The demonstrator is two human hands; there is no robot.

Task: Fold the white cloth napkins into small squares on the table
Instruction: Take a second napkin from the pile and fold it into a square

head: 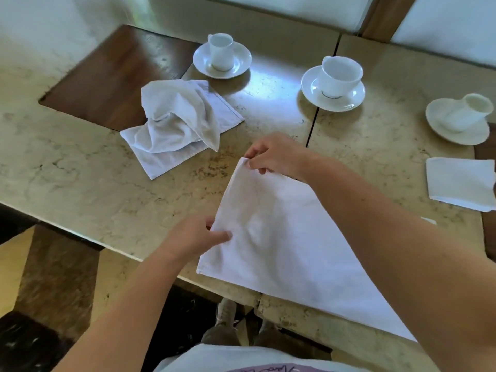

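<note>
A white cloth napkin (284, 245) lies spread flat near the table's front edge, part of it under my right forearm. My right hand (273, 155) pinches its far left corner. My left hand (200, 236) pinches the napkin's left edge lower down, thumb on top of the cloth. A crumpled heap of white napkins (177, 122) sits on the table to the left of centre. One napkin folded into a small square (460, 182) lies at the right edge.
Three white cups on saucers stand along the far side: one at the back (221, 53), one in the middle (335, 83), one tipped on its side at the right (461, 116). The marble table (80, 167) has a dark wood inset at the left.
</note>
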